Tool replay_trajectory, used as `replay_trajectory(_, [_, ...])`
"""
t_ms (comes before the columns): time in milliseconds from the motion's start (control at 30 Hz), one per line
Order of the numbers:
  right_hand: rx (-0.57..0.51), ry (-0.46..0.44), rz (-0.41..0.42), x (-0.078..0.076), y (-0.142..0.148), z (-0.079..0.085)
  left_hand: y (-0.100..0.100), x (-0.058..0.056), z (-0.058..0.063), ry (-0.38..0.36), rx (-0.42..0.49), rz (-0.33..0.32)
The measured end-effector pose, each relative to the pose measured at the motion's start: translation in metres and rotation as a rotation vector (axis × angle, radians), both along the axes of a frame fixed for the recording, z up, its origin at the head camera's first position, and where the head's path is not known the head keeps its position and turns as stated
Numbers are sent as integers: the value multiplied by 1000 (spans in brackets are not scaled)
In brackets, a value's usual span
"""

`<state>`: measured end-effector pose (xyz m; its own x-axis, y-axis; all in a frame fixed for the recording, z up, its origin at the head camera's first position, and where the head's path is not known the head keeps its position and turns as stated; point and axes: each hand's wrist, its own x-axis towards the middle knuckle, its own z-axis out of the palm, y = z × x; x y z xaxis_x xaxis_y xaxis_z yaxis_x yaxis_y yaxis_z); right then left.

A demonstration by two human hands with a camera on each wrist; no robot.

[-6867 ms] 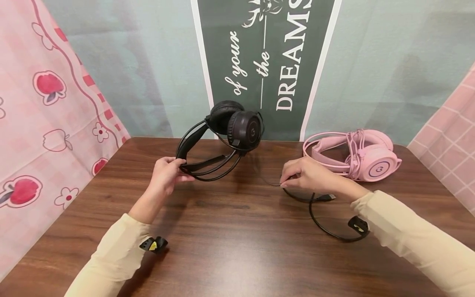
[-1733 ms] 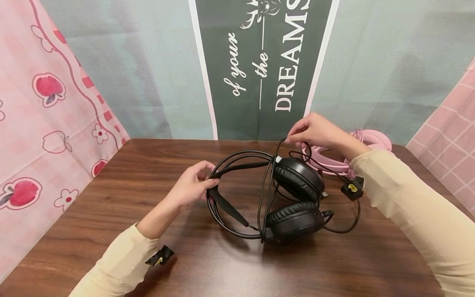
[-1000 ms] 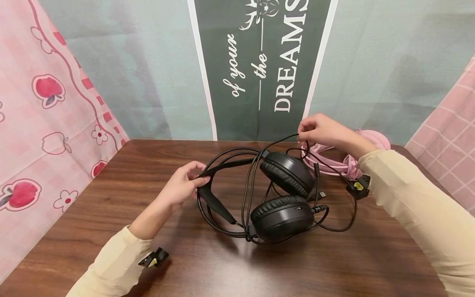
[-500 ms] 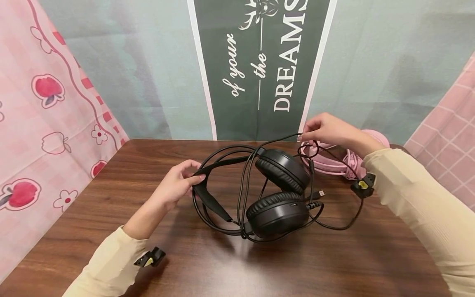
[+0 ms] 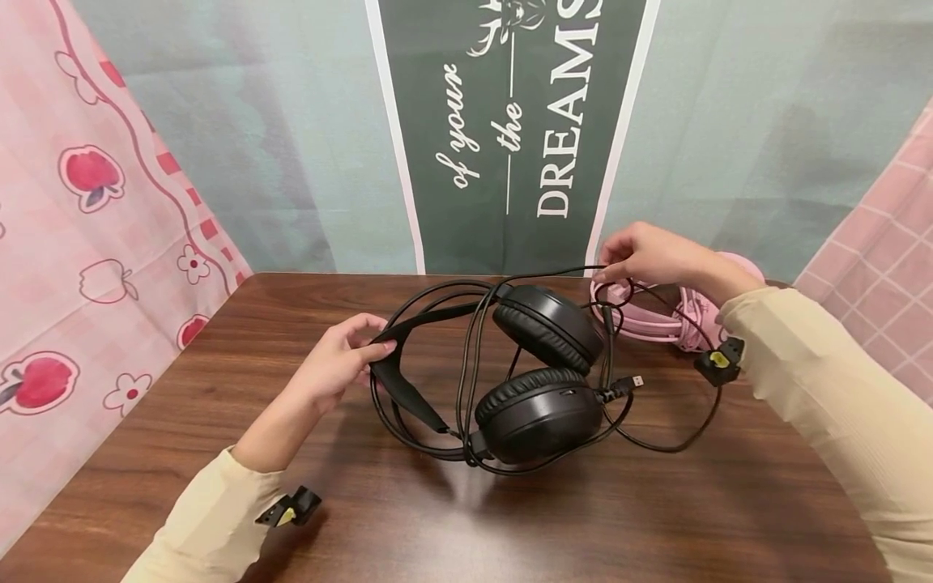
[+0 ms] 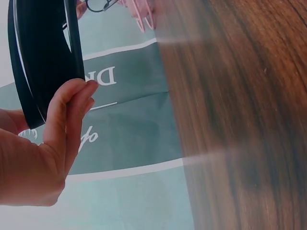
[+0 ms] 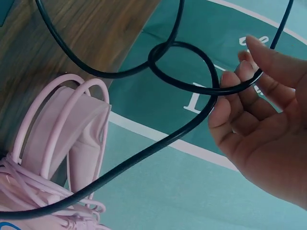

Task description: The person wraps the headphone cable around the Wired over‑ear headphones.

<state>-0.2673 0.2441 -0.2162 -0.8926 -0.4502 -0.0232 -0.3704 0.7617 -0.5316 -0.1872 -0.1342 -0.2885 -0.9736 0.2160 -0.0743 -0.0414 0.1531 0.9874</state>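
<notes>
Black over-ear headphones (image 5: 543, 413) are held tilted at mid-table in the head view, ear cups to the right. My left hand (image 5: 338, 360) grips the headband at its top, thumb on the near side; the left wrist view shows the headband (image 6: 43, 52) between thumb and fingers. To the right and farther back, my right hand (image 5: 645, 255) holds the black cable (image 5: 554, 273) between thumb and curled fingers. Strands of it pass across the headband beside the cups. In the right wrist view a small loop of cable (image 7: 184, 88) hangs by the fingers. The USB plug (image 5: 628, 384) shows beside the lower cup.
Pink headphones (image 5: 656, 324) with their cord bundled lie at the back right, partly behind my right hand and forearm. The brown wooden table (image 5: 408, 526) ends at a fabric backdrop (image 5: 313, 162). Patterned pink cloth (image 5: 95, 267) hangs on the left, pink tile-pattern cloth (image 5: 875, 251) on the right.
The black headphones were turned cups-right and lowered, and the cable now crosses the headband. Lately my left hand drew them slightly left while my right hand moved right, pulling the cable along.
</notes>
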Motion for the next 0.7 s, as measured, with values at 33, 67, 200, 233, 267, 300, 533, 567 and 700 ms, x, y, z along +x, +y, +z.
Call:
replay_trajectory(33, [9,0,-2,0,0,1,-1,0,1,-2,6,-1])
replay_trajectory(67, [15,-6,-7,1,1,2,-2,1,1,-4,10,-1])
replay_trajectory(200, [19,-17,-17,2,1,4,-4,2,4,-13,27,1])
replay_trajectory(233, [12,-21,-17,2,2,5,-5,2,5,-16,31,1])
replay_trajectory(267, [7,-22,-12,2,2,5,-5,3,6,-19,34,0])
replay_trajectory(300, [6,-17,-5,2,2,5,-6,3,7,-19,37,-2])
replay_trajectory(533, [-16,8,-38,3,11,6,-14,6,14,-9,78,5])
replay_trajectory(567, [-27,1,-45,4,13,7,-16,7,15,-7,83,8])
replay_trajectory(700, [-63,-15,-51,5,16,8,-19,8,18,-5,90,19])
